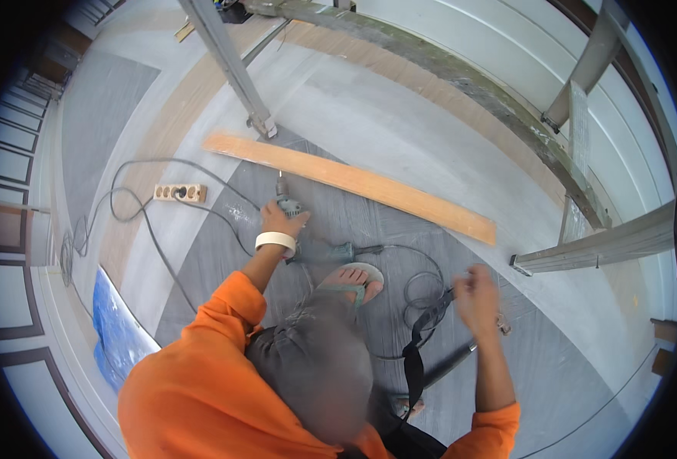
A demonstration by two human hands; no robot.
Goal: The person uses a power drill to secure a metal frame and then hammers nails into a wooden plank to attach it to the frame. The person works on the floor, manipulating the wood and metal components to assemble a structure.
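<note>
My left hand [281, 219] is closed around the body of a grey-green corded drill [289, 206], whose bit points away from me toward a wooden plank [346, 179]. A pale band circles my left wrist. The plank lies slantwise on the floor beyond the drill. My right hand [477, 300] is lifted to the right, its fingers curled and blurred by motion. A black strap [415, 367] runs up close to its fingertips; whether the hand holds it cannot be told. A second green corded power tool [337, 252] lies beside my sandalled foot, partly blurred.
A wooden power strip [179, 193] with a plug in it sits at left among looping cables. Metal frame legs [235, 73] stand beyond the plank and at right [595, 249]. A blue sheet [120, 329] lies at left. A black-handled tool [449, 364] lies near the strap.
</note>
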